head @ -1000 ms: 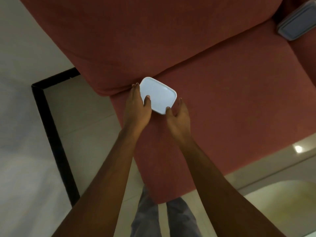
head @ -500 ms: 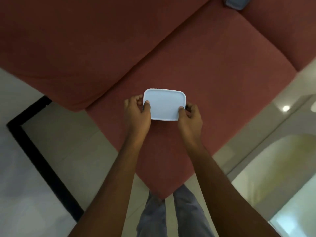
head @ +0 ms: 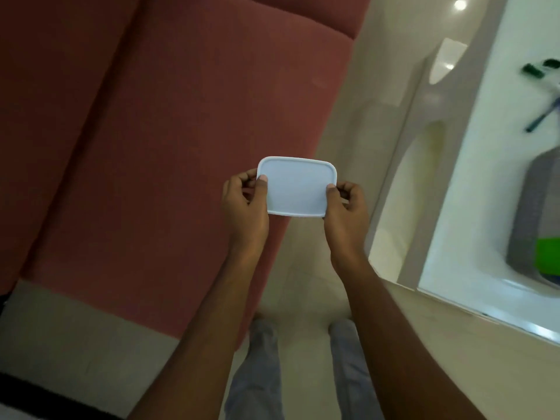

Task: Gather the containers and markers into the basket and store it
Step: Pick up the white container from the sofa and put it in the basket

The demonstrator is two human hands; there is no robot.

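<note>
Red sofa (head: 151,147) at left. The left hand (head: 245,213) pinches one short end of the white container (head: 297,186), the right hand (head: 345,213) the other, thumbs on top, holding it level in the air, likely bound for the grey basket (head: 536,222) at right.

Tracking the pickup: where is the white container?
Head view, centre: the white container is held between left hand and right hand, over the edge of the sofa.

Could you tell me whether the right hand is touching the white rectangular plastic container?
Touching: the head view shows the right hand pinching the white rectangular plastic container at its right edge, thumb on top.
</note>
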